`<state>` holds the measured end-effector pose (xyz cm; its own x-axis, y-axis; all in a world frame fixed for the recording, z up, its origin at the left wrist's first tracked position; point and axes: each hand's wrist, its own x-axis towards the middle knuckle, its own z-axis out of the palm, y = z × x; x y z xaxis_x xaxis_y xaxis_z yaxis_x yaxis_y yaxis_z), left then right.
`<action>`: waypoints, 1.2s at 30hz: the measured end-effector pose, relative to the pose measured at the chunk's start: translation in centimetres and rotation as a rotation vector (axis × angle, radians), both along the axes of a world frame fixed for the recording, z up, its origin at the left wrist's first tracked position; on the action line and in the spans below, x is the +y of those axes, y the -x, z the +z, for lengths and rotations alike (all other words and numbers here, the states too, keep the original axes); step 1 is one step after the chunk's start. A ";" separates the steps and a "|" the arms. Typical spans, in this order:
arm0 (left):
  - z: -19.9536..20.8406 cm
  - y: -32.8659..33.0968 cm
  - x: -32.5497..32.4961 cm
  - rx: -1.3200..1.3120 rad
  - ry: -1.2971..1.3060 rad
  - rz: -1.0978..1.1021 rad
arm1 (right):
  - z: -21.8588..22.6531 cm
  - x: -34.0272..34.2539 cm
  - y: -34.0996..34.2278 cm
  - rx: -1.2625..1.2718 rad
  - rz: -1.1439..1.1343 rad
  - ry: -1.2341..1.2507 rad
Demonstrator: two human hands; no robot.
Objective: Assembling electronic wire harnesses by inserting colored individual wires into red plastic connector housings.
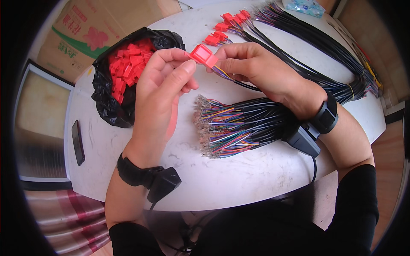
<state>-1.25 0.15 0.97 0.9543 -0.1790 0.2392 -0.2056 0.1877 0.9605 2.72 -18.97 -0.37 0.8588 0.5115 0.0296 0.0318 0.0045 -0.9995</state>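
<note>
A red plastic connector housing is held up over the table between my two hands. My left hand pinches its left edge between thumb and forefinger, the other fingers curled loosely. On its other side, the thumb and forefinger of my right hand close at the wire end. Thin coloured wires run from the housing into a black cable under that hand. Below lies a thick bundle of black cables with bare coloured wire ends and metal terminals pointing left.
A black plastic bag full of red housings stands at left. More cables lie at far right, some tipped with red housings. A phone rests by the left edge; a blue packet sits at the back.
</note>
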 end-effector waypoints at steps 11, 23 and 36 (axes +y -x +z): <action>-0.1 0.2 -0.2 0.048 -0.020 -0.067 | 0.1 -0.2 0.0 -0.024 0.030 0.011; -1.3 -0.6 0.3 0.109 -0.067 -0.053 | 0.3 -0.2 0.1 -0.034 0.060 -0.063; -1.8 -0.9 0.5 0.101 -0.065 -0.033 | 0.6 -0.4 0.2 -0.018 0.024 0.009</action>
